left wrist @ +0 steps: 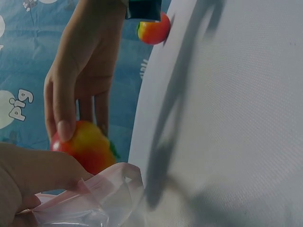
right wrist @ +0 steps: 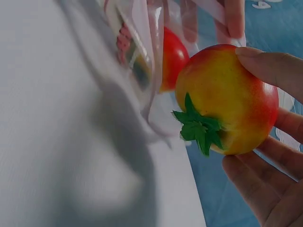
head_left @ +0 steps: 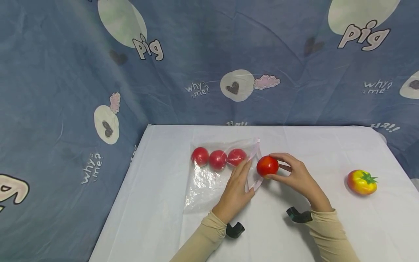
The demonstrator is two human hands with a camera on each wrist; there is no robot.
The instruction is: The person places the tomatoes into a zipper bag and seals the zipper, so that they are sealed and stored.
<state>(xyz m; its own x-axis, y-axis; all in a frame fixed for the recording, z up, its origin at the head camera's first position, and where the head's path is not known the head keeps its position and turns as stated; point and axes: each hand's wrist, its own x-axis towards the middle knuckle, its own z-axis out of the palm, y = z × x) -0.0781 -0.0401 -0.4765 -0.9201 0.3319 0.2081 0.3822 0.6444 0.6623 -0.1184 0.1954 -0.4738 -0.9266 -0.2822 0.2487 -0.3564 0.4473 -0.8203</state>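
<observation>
On the white table lies a clear zip bag [head_left: 203, 190] with a pink strip along its mouth. Three red tomatoes [head_left: 217, 160] are in a row inside it. My left hand [head_left: 235, 196] grips the bag's mouth, and its thumb [left wrist: 57, 165] lies by the pink edge in the left wrist view. In my right hand [head_left: 299, 179] is another tomato [head_left: 267, 166], pinched between thumb and fingers right at the bag's mouth. The right wrist view shows this tomato's yellow-red skin and green leafy top [right wrist: 199, 127].
One more red-yellow tomato [head_left: 362, 182] with a green top rests on the table's right side. A blue printed cloth [head_left: 183, 54] hangs behind and to the left of the table [head_left: 157, 163]. Black wrist mounts [head_left: 299, 215] stick out beside the sleeves.
</observation>
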